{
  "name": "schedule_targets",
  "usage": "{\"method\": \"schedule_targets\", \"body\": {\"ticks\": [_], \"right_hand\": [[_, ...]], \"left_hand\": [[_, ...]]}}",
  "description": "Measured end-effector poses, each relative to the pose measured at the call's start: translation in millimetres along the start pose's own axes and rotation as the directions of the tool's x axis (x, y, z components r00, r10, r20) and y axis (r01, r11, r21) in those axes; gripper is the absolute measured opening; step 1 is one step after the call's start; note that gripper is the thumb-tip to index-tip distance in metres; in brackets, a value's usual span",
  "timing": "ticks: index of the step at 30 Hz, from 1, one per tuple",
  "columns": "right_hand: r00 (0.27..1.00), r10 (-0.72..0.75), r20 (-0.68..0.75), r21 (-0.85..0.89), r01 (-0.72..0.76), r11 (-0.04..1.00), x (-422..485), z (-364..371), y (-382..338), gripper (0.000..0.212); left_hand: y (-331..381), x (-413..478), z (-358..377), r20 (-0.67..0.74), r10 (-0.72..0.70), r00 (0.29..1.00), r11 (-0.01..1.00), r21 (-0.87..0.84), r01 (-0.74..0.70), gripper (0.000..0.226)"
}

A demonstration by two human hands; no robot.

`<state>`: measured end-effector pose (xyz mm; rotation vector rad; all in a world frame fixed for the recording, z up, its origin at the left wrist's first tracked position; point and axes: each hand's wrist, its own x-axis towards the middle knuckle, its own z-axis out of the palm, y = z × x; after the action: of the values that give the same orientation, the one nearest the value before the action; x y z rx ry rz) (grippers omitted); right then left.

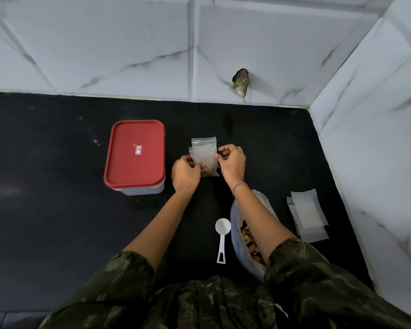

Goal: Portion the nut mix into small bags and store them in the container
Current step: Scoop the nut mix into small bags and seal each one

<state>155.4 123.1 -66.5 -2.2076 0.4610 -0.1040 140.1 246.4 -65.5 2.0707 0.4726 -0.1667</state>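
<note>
A small clear bag [204,160] with nuts at its bottom is held over the black counter. My left hand [185,174] pinches its left edge and my right hand [233,162] pinches its right edge near the top. Just behind it lies another small clear bag [203,141]. The container [135,155] with its red lid on stands to the left. The big open bag of nut mix [248,238] lies under my right forearm, partly hidden. A white scoop [222,236] lies empty beside it.
A stack of empty small bags [306,214] lies at the right, near the marble side wall [377,162]. The black counter [45,186] stretches to the left of the container. A dark scrap [241,83] sticks to the back wall.
</note>
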Motion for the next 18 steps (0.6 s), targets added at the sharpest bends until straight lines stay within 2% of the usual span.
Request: {"method": "schedule_targets", "body": {"ticks": [9, 18], "right_hand": [[0.998, -0.055, -0.035, -0.002, 0.055, 0.999, -20.9, -10.6, -6.8, 0.02], [0.983, -0.167, -0.073, -0.026, 0.166, 0.986, -50.5, -17.2, -9.3, 0.017]], "left_hand": [[3.9, -19.8, -11.0, -0.007, 0.107, 0.994, 0.986, 0.127, -0.105, 0.043], [7.7, -39.6, -21.5, 0.027, 0.21, 0.977, 0.965, 0.156, -0.212, 0.032]]}}
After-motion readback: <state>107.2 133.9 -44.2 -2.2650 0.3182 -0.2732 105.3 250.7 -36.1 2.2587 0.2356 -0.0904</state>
